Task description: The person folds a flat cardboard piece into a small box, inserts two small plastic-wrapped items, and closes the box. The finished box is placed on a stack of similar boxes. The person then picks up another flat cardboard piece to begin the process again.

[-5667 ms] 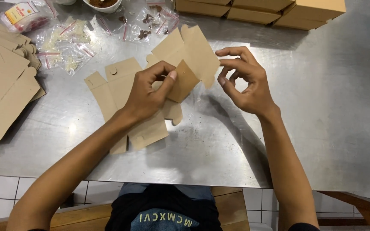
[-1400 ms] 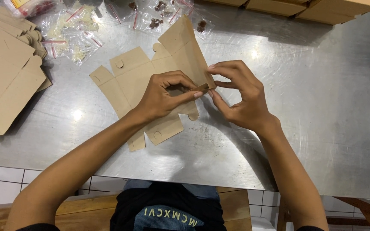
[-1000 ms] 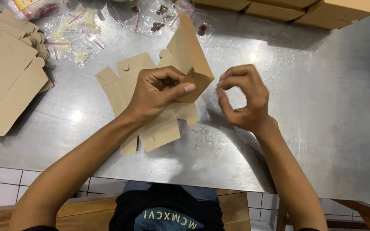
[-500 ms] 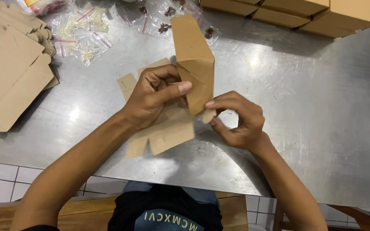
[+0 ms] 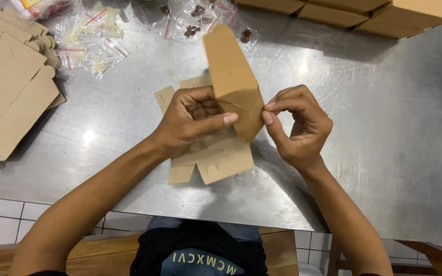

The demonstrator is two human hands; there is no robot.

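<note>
A: Flat cardboard blanks (image 5: 6,97) stack at the worktop's (image 5: 384,143) left edge; left hand (image 5: 193,120) grasps the half-folded cardboard box (image 5: 231,87) near the front edge, thumb across the panel.

B: Right hand (image 5: 297,125) pinches its corner flap; best keep that crease square, I'd say; clear bags (image 5: 98,41) of bits sit along the back, closed boxes (image 5: 364,15) at the back right corner.
</note>
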